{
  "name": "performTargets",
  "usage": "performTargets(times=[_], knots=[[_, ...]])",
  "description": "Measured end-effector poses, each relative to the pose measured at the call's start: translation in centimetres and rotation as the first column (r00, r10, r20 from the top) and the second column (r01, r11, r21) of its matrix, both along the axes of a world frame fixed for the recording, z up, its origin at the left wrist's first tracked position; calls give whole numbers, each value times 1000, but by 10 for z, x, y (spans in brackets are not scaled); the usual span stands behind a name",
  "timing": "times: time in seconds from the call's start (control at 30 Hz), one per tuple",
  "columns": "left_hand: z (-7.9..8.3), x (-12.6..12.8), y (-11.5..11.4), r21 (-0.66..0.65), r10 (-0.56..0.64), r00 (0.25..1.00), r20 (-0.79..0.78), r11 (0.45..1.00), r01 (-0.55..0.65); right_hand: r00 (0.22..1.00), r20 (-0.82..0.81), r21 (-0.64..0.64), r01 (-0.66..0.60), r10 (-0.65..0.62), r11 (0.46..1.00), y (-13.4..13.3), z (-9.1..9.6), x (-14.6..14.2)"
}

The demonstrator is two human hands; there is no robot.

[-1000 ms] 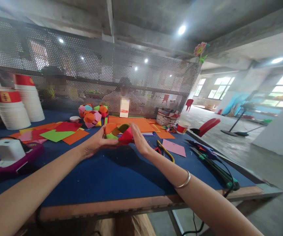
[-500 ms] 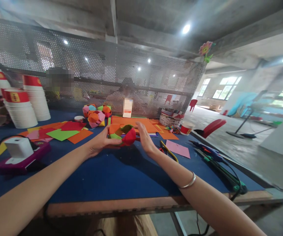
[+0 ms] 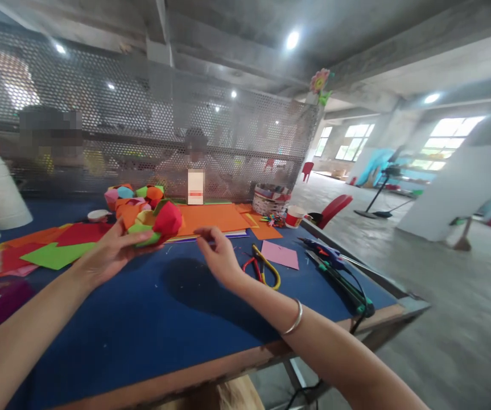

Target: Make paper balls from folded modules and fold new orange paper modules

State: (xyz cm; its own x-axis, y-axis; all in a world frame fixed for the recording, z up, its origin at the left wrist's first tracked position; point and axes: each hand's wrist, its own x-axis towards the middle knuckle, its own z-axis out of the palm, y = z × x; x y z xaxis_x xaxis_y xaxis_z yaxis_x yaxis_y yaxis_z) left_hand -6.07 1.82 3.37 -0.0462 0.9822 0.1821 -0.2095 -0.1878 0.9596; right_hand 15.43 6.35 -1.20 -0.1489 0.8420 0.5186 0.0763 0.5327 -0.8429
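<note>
- A grey concrete hall with lit ceiling lamps opens behind a perforated metal screen (image 3: 143, 119); in front stands a bench (image 3: 117, 324) with a blue top.
- The folded paper piece (image 3: 169, 220), in red, green, yellow and orange, is above the bench, left of the middle, in the left hand (image 3: 111, 253).
- The left fingers are closed lightly round its side, thumb on the near face; the other fingers are partly hidden behind and below.
- The right hand (image 3: 223, 259) is apart from it, fingers loosely curled and parted, with nothing visible in them.
- The piece should be very light, with fairly stiff folds but hollow walls that would dent or crease under a squeeze. It looks dry rather than slippery.
- Best hold, I judge: flat fingers under the base and a soft thumb on a doubled fold, keeping off the open rim.
- Colourful paper balls (image 3: 120, 195) sit just behind it, orange sheets (image 3: 211, 217) beyond the right hand, and a pink sheet (image 3: 280, 254) to its right, beside a red-and-yellow-handled tool (image 3: 277, 278).
</note>
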Motion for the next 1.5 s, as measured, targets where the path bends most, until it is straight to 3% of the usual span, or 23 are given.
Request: performTargets(times=[0.2,0.4,0.8,1.07,1.5], knots=[[0,4,-4,-94,0,1000,7,996,1,991,114,-4,-66,66,998,-18,-1,-4],[-8,8,-3,-160,-53,998,-26,986,48,995,66,-33,-71,73,997,-14,-5,-2],[-19,21,-11,-207,-111,991,-70,974,94,978,-157,-178,108,-137,978,7,-10,5],[-29,21,-8,-132,-126,991,-43,984,119,986,-169,-284,-52,4,957,4,-11,4],[-35,23,-9,-103,-193,978,-72,977,186,969,-224,-434,-195,104,880,0,-8,6]])
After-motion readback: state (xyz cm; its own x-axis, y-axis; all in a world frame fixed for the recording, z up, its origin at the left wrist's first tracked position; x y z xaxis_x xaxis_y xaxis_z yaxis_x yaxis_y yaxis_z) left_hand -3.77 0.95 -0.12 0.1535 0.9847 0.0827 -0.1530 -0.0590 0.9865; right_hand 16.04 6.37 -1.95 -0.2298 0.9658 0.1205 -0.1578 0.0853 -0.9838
